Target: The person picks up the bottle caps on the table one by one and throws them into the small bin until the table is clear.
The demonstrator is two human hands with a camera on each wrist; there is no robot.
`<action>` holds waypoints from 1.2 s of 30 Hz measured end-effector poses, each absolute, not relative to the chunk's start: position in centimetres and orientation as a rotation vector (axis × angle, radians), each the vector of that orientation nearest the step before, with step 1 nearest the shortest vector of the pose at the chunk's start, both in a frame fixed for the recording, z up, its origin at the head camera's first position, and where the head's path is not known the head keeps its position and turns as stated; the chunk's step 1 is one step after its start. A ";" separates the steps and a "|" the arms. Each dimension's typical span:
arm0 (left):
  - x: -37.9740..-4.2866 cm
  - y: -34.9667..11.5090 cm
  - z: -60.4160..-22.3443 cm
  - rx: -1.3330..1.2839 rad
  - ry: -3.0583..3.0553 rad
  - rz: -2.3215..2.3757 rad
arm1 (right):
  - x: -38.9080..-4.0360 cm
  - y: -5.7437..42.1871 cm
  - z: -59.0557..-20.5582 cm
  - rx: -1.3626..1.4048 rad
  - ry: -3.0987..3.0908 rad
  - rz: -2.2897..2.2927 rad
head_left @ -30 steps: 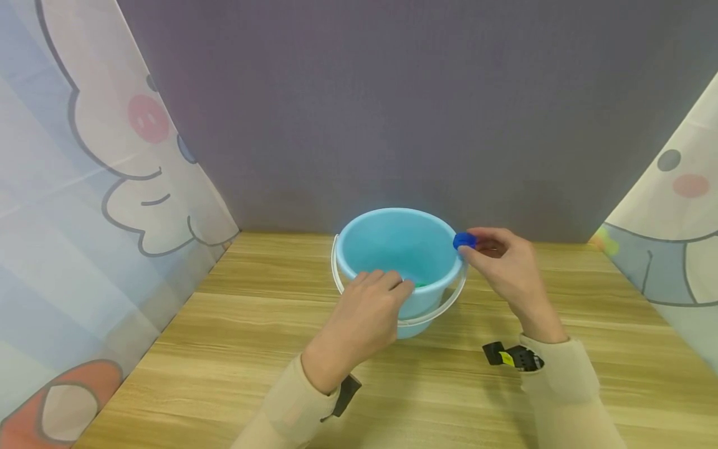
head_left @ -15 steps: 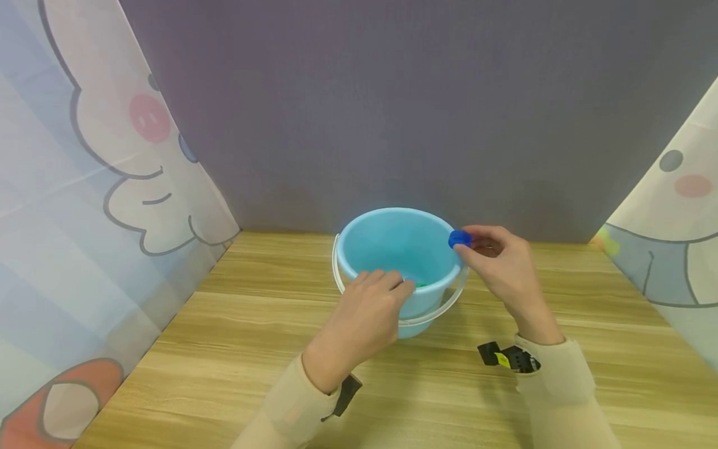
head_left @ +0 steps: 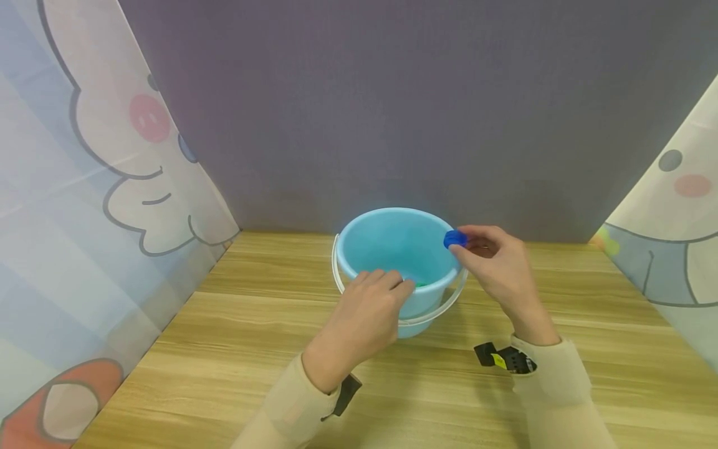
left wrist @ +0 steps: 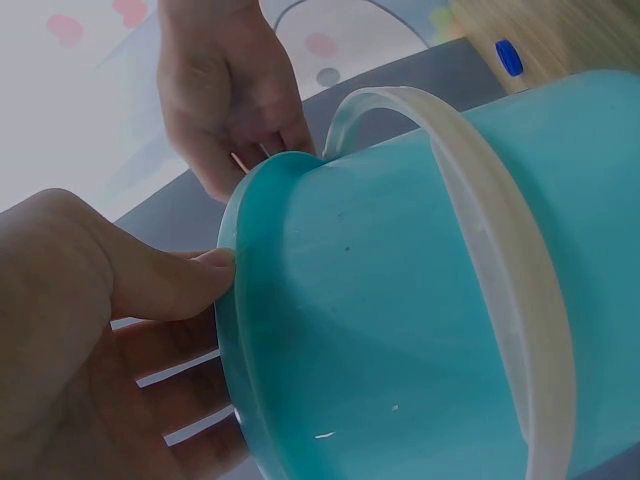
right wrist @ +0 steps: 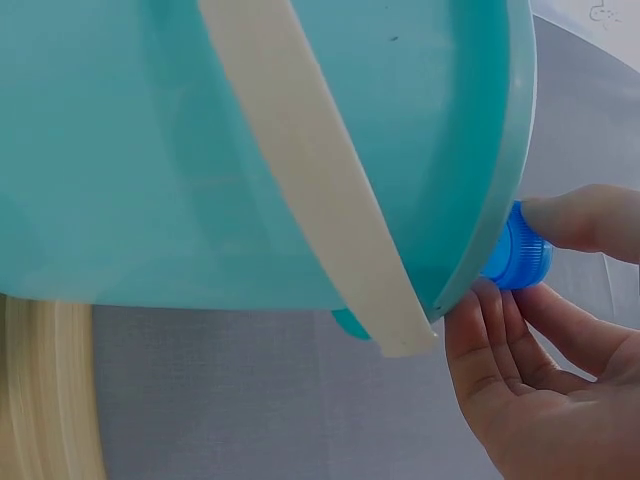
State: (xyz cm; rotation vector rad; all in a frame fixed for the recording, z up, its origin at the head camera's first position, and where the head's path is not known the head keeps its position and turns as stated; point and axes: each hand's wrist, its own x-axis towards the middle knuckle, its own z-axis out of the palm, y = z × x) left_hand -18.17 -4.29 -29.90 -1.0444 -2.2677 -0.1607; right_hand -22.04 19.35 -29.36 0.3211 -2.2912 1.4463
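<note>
A light blue bucket [head_left: 415, 246] stands on the table. My left hand [head_left: 367, 312] grips its near rim, and the left wrist view shows the thumb [left wrist: 180, 280] outside and the fingers inside. At the right side of the rim, my right hand [head_left: 502, 268] pinches a blue bottle cap [head_left: 455, 239] between thumb and fingers. The right wrist view has this ridged cap [right wrist: 522, 255] partly behind the rim, just over the bucket's edge. Something green [head_left: 420, 285] shows low inside the bucket, mostly hidden by the near rim and the left hand.
The bucket's white handle [head_left: 449, 304] hangs down on the near side. Another blue cap [left wrist: 509, 57] lies on the wooden table [head_left: 235, 349] beside the bucket in the left wrist view. A grey panel [head_left: 392, 112] rises at the back, with cartoon-printed cloth [head_left: 73, 262] at the sides.
My right hand has moved slightly left, bringing the pinched bottle cap from outside the rim to over the bucket's right edge. The left hand and bucket have stayed put.
</note>
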 end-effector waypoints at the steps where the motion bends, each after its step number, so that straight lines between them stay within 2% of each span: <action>1: -18.2 -4.3 -29.9 -1.045 -2.267 -0.161 | -22.0 19.3 -29.4 0.321 -2.291 1.447; 36: -18.2 -4.3 -29.9 -1.043 -2.285 -0.156 | -22.1 17.5 -29.4 0.410 -2.270 1.466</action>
